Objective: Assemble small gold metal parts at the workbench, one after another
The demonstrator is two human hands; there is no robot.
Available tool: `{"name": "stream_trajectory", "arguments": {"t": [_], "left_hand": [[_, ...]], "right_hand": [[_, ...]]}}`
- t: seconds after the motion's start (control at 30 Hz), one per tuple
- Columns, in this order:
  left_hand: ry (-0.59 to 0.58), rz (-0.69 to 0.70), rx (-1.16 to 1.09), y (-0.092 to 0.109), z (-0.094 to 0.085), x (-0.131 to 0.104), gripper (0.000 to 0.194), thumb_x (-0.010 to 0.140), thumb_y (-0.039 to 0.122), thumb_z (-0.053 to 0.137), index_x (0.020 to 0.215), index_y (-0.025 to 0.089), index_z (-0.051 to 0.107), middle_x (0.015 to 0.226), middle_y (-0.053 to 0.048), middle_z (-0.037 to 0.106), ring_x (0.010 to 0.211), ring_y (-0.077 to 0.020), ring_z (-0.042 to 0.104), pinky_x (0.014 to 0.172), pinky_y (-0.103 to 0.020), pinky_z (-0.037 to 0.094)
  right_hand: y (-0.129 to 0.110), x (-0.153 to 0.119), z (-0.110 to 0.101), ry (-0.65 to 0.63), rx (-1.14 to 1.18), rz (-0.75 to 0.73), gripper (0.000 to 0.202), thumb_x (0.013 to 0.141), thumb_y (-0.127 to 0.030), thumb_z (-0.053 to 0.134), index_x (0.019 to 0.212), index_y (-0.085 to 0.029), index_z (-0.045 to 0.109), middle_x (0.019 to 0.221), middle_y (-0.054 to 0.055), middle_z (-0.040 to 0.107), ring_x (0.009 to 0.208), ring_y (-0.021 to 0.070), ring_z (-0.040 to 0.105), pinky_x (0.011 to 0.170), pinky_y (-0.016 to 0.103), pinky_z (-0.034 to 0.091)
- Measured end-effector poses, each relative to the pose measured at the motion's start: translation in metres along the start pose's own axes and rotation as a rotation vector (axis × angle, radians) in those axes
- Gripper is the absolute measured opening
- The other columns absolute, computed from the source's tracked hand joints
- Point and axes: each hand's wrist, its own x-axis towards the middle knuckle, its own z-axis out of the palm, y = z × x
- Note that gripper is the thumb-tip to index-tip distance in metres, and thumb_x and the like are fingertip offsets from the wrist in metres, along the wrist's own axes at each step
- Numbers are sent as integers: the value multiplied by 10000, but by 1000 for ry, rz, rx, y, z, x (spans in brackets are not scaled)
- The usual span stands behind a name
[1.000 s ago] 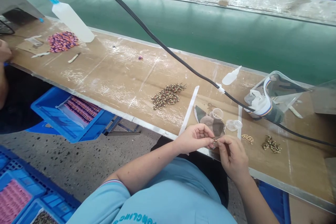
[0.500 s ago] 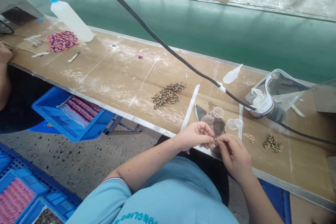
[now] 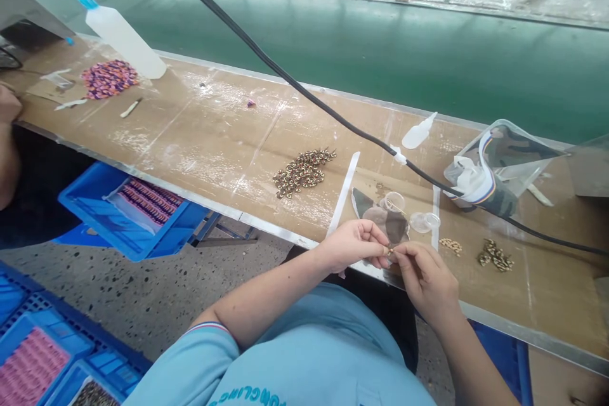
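Observation:
My left hand [image 3: 358,244] and my right hand [image 3: 425,273] meet fingertip to fingertip at the bench's front edge. Both are closed in a pinch on a tiny gold-coloured piece [image 3: 391,252], too small to name. Just behind them lies a dark cloth [image 3: 366,206] with a small clear cup [image 3: 394,202] on it. A second clear cup [image 3: 422,222] stands to its right. Right of my right hand are a small heap of tan pieces [image 3: 450,246] and a heap of dark-and-gold pieces [image 3: 495,257]. A larger heap of dark red-and-gold pieces [image 3: 302,171] lies to the left.
A black cable [image 3: 266,57] crosses above the bench. A camouflage-patterned cap [image 3: 499,168] and a small white bottle [image 3: 419,131] lie at the back right. Far left are a large squeeze bottle [image 3: 126,41], a pink-purple heap [image 3: 109,79] and another person's arm [image 3: 8,139]. Blue crates [image 3: 95,209] stand below.
The hands stay together at the same spot, with only a very slight shift of the fingers. The whole view has moved a little.

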Motion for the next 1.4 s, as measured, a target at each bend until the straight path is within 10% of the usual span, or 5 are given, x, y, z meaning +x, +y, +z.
{"name": "stream_trajectory", "arguments": {"t": [1.4], "left_hand": [[-49, -27, -28, 4, -2, -1, 244, 618, 164, 758, 738, 101, 555, 528, -29, 661, 471, -96, 620, 520, -200, 489]], "right_hand": [[0, 4, -3, -62, -31, -37, 135, 954, -249, 394, 858, -232, 488, 793, 20, 596, 755, 142, 592, 658, 246, 469]]}}
